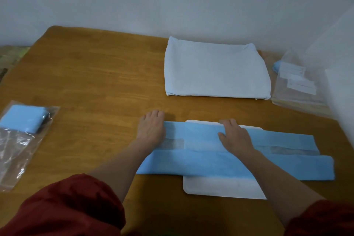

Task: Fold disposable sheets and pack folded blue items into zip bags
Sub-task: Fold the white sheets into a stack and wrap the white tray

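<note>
Blue sheet (220, 163), folded to a long strip, lies across white board (220, 189) on bench (95, 74). Left grip (151, 130) flat on its left end; right grip (235, 138) flat mid-strip. Zip bag (17, 151) at left holds folded blue item (21, 119).

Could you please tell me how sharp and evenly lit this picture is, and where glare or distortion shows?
Head view: soft throughout, so the labels on the right zip bag cannot be read. The light is even, with a faint shadow beside the left hand. Glints show on the left zip bag. The far edge of the table bows from the wide lens.
</note>
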